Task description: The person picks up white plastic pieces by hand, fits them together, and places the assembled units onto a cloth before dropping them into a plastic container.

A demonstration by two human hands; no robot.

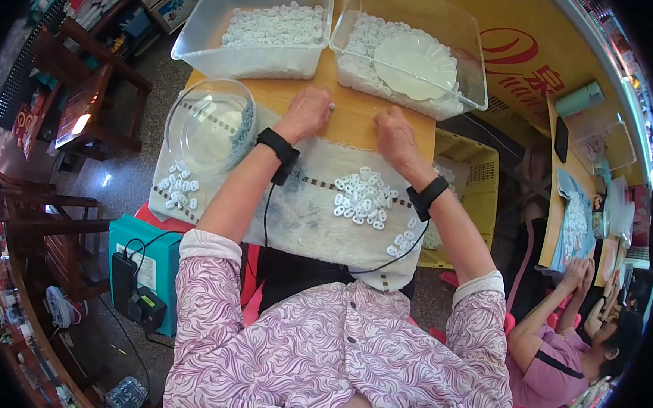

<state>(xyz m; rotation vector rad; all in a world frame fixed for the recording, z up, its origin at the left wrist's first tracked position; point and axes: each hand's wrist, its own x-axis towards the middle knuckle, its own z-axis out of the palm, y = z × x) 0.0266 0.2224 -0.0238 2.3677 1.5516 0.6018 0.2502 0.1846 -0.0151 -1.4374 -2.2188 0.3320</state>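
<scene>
Both my hands are raised at the far part of the small table, just in front of two clear bins. My left hand (pixel 311 113) is closed, with a pale speck at its fingertips too small to name. Curled and closed too is my right hand (pixel 398 139), a short gap to its right; whatever its fingers hold is hidden. Between my forearms, a pile of small white oval plastic pieces with two holes each (pixel 364 197) lies on a whitish cloth (pixel 302 229). More such pieces (pixel 178 186) sit at the cloth's left, and a few (pixel 402 244) near its right edge.
The left bin (pixel 201 47) and right bin (pixel 470 63) hold many white pieces; a scalloped white dish (pixel 416 64) lies in the right one. A round clear tub (pixel 203 140) stands left. A yellow crate (pixel 480 206) is at right. Another person (pixel 556 360) works at a side table.
</scene>
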